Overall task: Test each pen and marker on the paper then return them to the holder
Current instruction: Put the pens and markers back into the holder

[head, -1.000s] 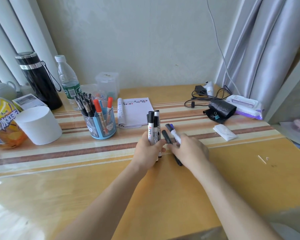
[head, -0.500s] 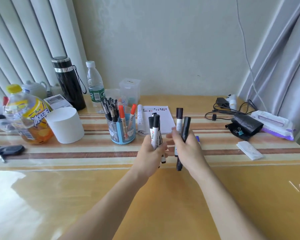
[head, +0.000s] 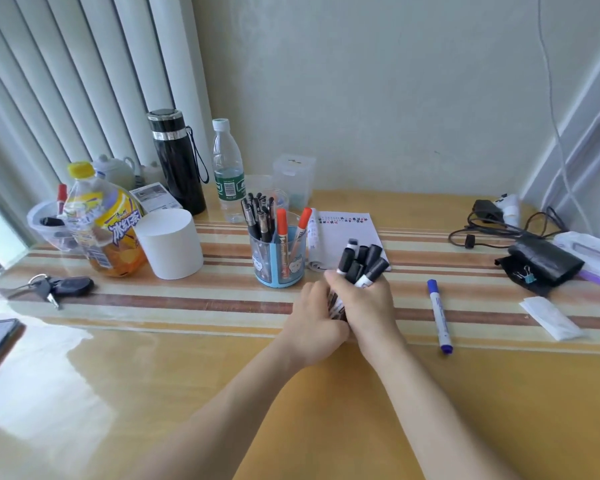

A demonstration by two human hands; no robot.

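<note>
I see a bunch of black-capped markers (head: 361,265) with white barrels, gripped caps-up and leaning right between the left hand (head: 312,317) and right hand (head: 368,306). A blue marker (head: 439,315) lies flat to their right, apart from them. The blue pen holder (head: 278,268) stands upright, holding black pens (head: 257,220) and two orange-capped markers (head: 282,225). The scribbled notepad (head: 347,226) lies just right of it.

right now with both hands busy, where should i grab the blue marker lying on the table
Pinch the blue marker at the middle of its white barrel, from above, fingers on its two long sides. It lies flat and alone, cap pointing away, so both sides are free. The right hand is nearer, though it probably must first leave the black markers to the left hand.
</note>
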